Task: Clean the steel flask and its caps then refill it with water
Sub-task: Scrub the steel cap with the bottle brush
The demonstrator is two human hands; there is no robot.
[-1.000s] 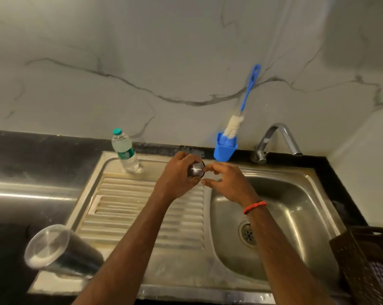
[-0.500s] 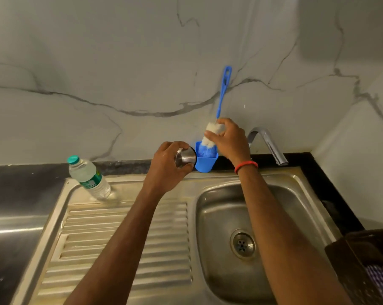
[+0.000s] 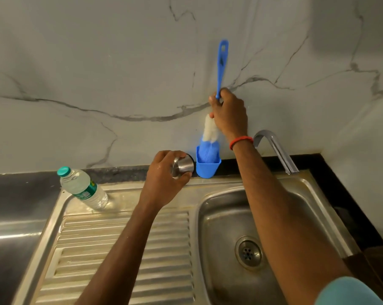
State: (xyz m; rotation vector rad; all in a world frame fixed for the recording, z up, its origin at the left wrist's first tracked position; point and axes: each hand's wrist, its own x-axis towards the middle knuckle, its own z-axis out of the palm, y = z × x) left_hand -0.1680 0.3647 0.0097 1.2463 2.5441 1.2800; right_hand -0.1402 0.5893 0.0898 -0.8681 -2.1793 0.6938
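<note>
Fingers (image 3: 175, 153) of left hand (image 3: 164, 179) curl round steel cap (image 3: 183, 166), held above sink's (image 3: 131, 190) back edge by blue holder (image 3: 208, 170). Right hand (image 3: 229, 116) grips brush (image 3: 221, 62) handle. Cap prob. light, rigid, slick when wet; hold by rim.

The left forearm (image 3: 124, 249) and right forearm (image 3: 280, 205) are bare along all that shows. A thin red-orange band (image 3: 241, 142) circles the wrist behind the right hand (image 3: 229, 115) — cord or thread, snug. Higher up, a light blue-green sleeve (image 3: 349, 291) — plain, short.
</note>
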